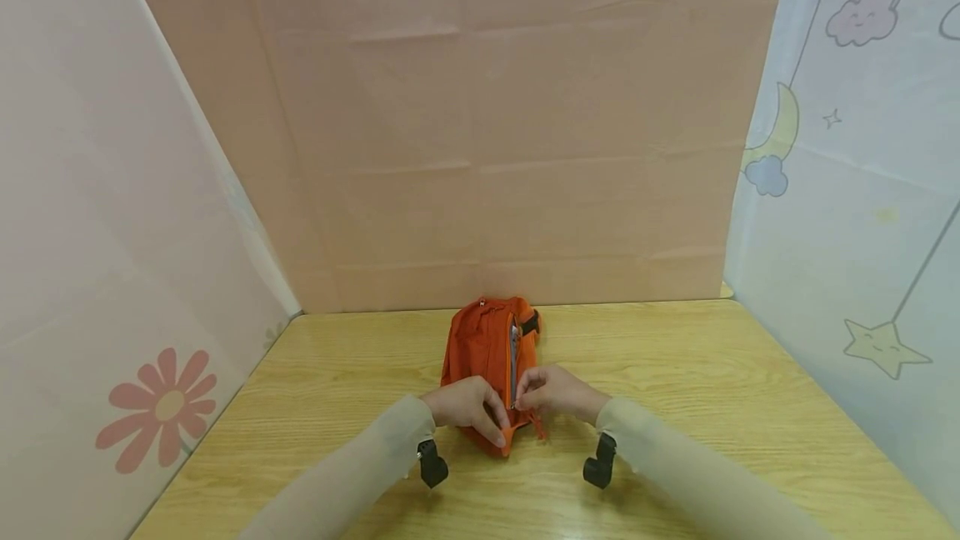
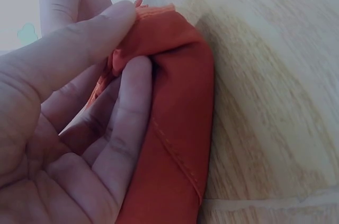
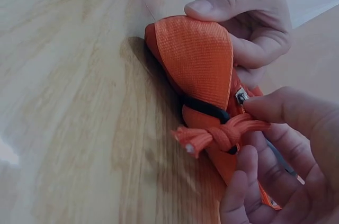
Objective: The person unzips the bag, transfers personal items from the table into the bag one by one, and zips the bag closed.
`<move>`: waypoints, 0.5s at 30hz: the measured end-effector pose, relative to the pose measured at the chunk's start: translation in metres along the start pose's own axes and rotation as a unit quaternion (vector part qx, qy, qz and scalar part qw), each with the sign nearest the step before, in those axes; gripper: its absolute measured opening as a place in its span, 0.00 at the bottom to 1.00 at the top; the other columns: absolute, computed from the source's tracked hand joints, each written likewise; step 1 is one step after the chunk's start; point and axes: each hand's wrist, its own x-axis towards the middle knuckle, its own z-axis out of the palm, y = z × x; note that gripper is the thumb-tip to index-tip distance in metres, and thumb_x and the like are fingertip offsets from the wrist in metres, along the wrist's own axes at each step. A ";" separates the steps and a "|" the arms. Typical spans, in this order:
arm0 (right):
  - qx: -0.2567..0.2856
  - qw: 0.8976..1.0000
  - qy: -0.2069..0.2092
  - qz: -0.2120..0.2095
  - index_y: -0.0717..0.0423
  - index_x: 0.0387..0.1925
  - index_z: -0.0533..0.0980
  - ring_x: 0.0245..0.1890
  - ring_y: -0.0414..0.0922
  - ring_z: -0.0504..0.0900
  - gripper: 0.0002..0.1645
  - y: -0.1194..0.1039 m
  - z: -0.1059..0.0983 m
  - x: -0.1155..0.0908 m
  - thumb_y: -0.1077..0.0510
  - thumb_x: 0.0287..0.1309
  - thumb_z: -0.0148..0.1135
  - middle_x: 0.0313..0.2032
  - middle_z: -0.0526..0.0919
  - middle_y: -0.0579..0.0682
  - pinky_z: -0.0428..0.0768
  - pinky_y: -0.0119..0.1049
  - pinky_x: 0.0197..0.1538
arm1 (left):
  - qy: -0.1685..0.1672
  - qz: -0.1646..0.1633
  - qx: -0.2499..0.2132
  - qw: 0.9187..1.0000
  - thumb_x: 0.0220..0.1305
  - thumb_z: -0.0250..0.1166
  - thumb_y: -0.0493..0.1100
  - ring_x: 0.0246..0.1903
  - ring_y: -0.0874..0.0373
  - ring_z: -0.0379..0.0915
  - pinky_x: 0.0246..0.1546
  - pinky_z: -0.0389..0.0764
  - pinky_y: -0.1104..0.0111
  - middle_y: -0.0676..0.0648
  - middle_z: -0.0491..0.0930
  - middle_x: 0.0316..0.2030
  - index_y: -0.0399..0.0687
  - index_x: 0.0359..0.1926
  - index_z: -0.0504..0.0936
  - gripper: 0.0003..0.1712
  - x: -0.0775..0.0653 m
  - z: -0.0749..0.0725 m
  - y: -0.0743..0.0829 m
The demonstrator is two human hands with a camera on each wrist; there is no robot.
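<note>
An orange-red bag (image 1: 480,344) lies on the table with its narrow near end toward me. My left hand (image 1: 468,408) pinches the fabric at that near end between thumb and fingers, as the left wrist view shows. On the right side of the bag, a zip stands open over a strip of grey lining (image 1: 513,357). My right hand (image 1: 561,392) pinches the zip's pull at the near end of the opening, its thumb right at the metal slider (image 3: 241,96). A knotted orange cord (image 3: 220,135) hangs beside those fingers.
The bag rests on a wood-grain table (image 1: 337,373). A black buckle (image 1: 531,323) sits on its far right side. An orange-tan sheet (image 1: 480,148) stands behind the table, with printed white sheets (image 1: 847,232) along both sides.
</note>
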 end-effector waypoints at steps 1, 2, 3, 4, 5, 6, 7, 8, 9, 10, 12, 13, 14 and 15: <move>-0.007 1.000 0.003 -0.005 0.65 0.34 0.78 0.23 0.40 0.72 0.07 0.000 0.000 0.001 0.62 0.56 0.63 0.26 0.81 0.45 0.71 0.34 0.28 | 0.000 0.000 0.002 1.000 0.49 0.76 0.36 0.29 0.68 0.73 0.32 0.73 0.75 0.57 0.85 0.26 0.48 0.28 0.89 0.05 0.000 0.000 0.000; -0.015 1.000 0.009 -0.012 0.65 0.33 0.78 0.24 0.40 0.73 0.07 0.000 -0.001 0.001 0.62 0.55 0.63 0.26 0.82 0.45 0.72 0.35 0.29 | 0.001 0.000 0.004 1.000 0.49 0.76 0.36 0.29 0.68 0.73 0.32 0.73 0.75 0.57 0.85 0.26 0.49 0.28 0.89 0.05 0.000 0.000 0.000; -0.023 0.999 0.014 -0.018 0.64 0.33 0.78 0.26 0.40 0.75 0.07 0.001 -0.002 0.002 0.62 0.56 0.63 0.27 0.82 0.45 0.73 0.35 0.30 | 0.001 -0.001 0.002 1.000 0.48 0.76 0.36 0.29 0.67 0.73 0.32 0.73 0.75 0.56 0.85 0.26 0.49 0.28 0.88 0.05 0.000 0.000 0.000; -0.031 0.999 0.019 -0.025 0.63 0.33 0.79 0.27 0.40 0.77 0.07 0.002 -0.004 0.004 0.62 0.55 0.63 0.28 0.82 0.46 0.74 0.35 0.32 | 0.002 -0.001 -0.001 1.000 0.48 0.76 0.36 0.29 0.67 0.73 0.31 0.73 0.74 0.56 0.85 0.26 0.48 0.28 0.88 0.05 0.000 0.000 0.000; -0.038 0.999 0.023 -0.031 0.63 0.33 0.79 0.28 0.40 0.78 0.06 0.003 -0.006 0.005 0.62 0.55 0.63 0.28 0.83 0.46 0.75 0.36 0.33 | 0.002 -0.003 -0.003 1.000 0.48 0.76 0.36 0.28 0.67 0.73 0.31 0.73 0.74 0.56 0.85 0.26 0.48 0.28 0.88 0.05 0.000 0.000 0.000; -0.045 0.998 0.029 -0.035 0.63 0.32 0.79 0.30 0.40 0.79 0.06 0.004 -0.008 0.007 0.62 0.55 0.63 0.28 0.83 0.46 0.76 0.36 0.34 | 0.002 -0.004 -0.006 1.000 0.48 0.76 0.35 0.28 0.66 0.73 0.31 0.73 0.74 0.55 0.85 0.26 0.48 0.28 0.88 0.05 0.000 0.000 0.000; -0.053 0.997 0.035 -0.040 0.62 0.32 0.79 0.30 0.40 0.79 0.06 0.005 -0.010 0.009 0.61 0.56 0.64 0.28 0.83 0.46 0.76 0.36 0.35 | 0.002 -0.005 -0.010 1.000 0.48 0.76 0.35 0.28 0.66 0.73 0.31 0.73 0.73 0.55 0.85 0.26 0.47 0.28 0.88 0.05 0.000 -0.001 0.000; -0.057 0.997 0.040 -0.042 0.62 0.32 0.79 0.30 0.40 0.80 0.06 0.006 -0.012 0.011 0.61 0.56 0.64 0.29 0.84 0.47 0.76 0.36 0.36 | 0.002 -0.006 -0.016 1.000 0.48 0.75 0.35 0.29 0.65 0.73 0.31 0.73 0.73 0.54 0.85 0.27 0.47 0.28 0.88 0.05 -0.001 -0.001 0.000; -0.062 0.996 0.044 -0.044 0.62 0.31 0.79 0.30 0.40 0.80 0.06 0.007 -0.014 0.013 0.61 0.56 0.64 0.29 0.84 0.47 0.76 0.35 0.36 | 0.001 -0.008 -0.022 1.000 0.48 0.75 0.35 0.29 0.65 0.73 0.31 0.73 0.73 0.54 0.85 0.27 0.46 0.28 0.88 0.05 -0.001 -0.001 0.000; -0.065 0.996 0.047 -0.047 0.62 0.31 0.79 0.30 0.40 0.80 0.06 0.007 -0.016 0.014 0.61 0.56 0.64 0.29 0.84 0.47 0.76 0.35 0.36 | 0.001 -0.009 -0.023 1.000 0.48 0.75 0.35 0.30 0.65 0.73 0.32 0.73 0.72 0.54 0.85 0.27 0.46 0.28 0.88 0.05 -0.001 -0.001 0.000; -0.073 0.995 0.055 -0.048 0.62 0.31 0.80 0.30 0.40 0.80 0.05 0.009 -0.019 0.018 0.62 0.55 0.64 0.28 0.84 0.48 0.77 0.35 0.35 | 0.001 -0.011 -0.024 1.000 0.48 0.75 0.35 0.31 0.64 0.72 0.33 0.73 0.72 0.53 0.85 0.27 0.46 0.28 0.88 0.04 -0.001 -0.001 0.001; -0.079 0.994 0.058 -0.052 0.62 0.31 0.80 0.30 0.40 0.80 0.05 0.009 -0.021 0.020 0.62 0.55 0.64 0.28 0.84 0.48 0.77 0.34 0.35 | 0.000 -0.012 -0.023 1.000 0.49 0.75 0.35 0.31 0.65 0.72 0.33 0.73 0.72 0.53 0.85 0.27 0.46 0.28 0.88 0.04 -0.001 -0.001 0.000; -0.081 0.994 0.060 -0.052 0.62 0.31 0.80 0.30 0.40 0.80 0.05 0.010 -0.022 0.022 0.62 0.55 0.64 0.28 0.84 0.49 0.77 0.34 0.35 | 0.001 -0.013 -0.022 1.000 0.49 0.75 0.35 0.32 0.65 0.72 0.34 0.73 0.72 0.54 0.85 0.27 0.46 0.28 0.88 0.04 -0.001 -0.001 0.001; -0.081 0.993 0.062 -0.052 0.62 0.30 0.80 0.29 0.40 0.80 0.04 0.010 -0.023 0.024 0.62 0.55 0.64 0.28 0.84 0.49 0.77 0.35 0.34 | 0.000 -0.013 -0.021 1.000 0.49 0.75 0.36 0.32 0.65 0.72 0.35 0.73 0.72 0.53 0.85 0.27 0.46 0.28 0.88 0.04 -0.001 -0.001 0.001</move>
